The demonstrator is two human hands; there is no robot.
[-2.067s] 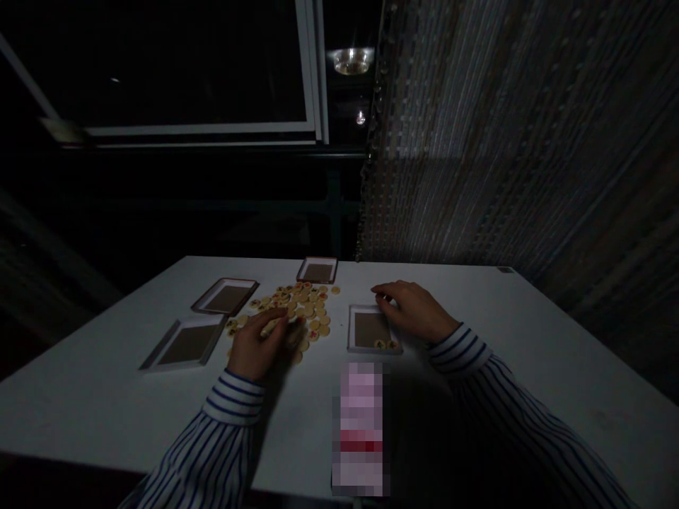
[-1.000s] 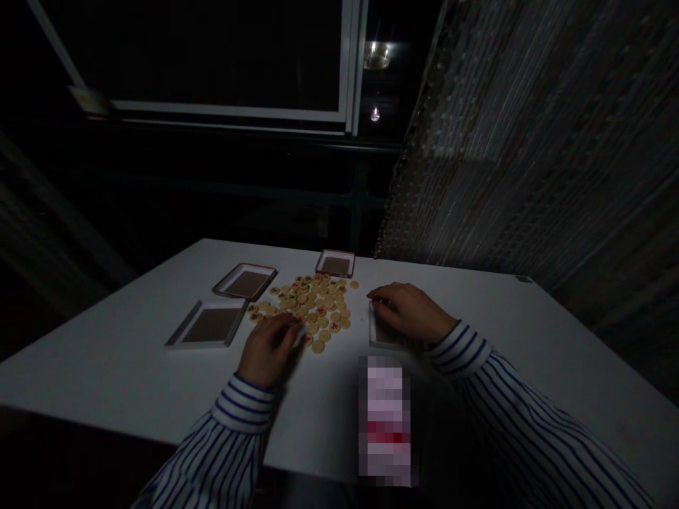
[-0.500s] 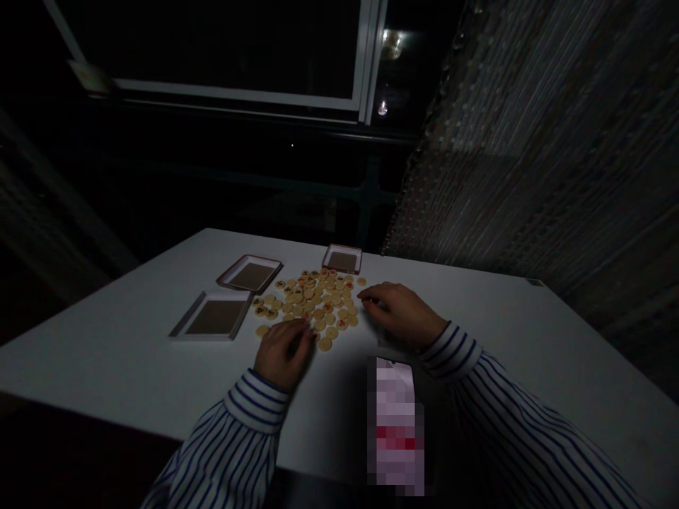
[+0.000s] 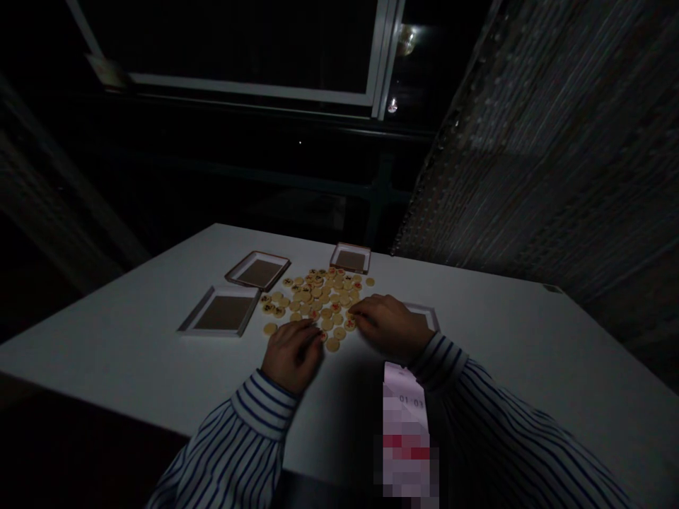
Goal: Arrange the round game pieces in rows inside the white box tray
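A loose heap of round wooden Chinese chess pieces (image 4: 317, 292), some with red or black characters and several with blank sides up, is spread on the white table. At its near edge my left hand (image 4: 291, 355) is closed, with a red-marked Chinese chess piece (image 4: 323, 337) at the tips of its thumb and index finger. My right hand (image 4: 391, 324) reaches the heap's right edge with fingers together and bent down. Its fingertips touch the pieces there; what lies under them is hidden.
Two shallow box trays, a white one (image 4: 254, 322) and a brown-rimmed one (image 4: 286, 267), stand left of the heap. A small tray (image 4: 367, 270) sits behind it. Another tray (image 4: 436, 322) is partly behind my right hand. A lit phone (image 4: 403, 382) lies near me on the table (image 4: 509, 339).
My right hand has moved left and down onto the edge of the heap, uncovering a tray behind it. The left hand stays by the near pieces. The view has shifted slightly.
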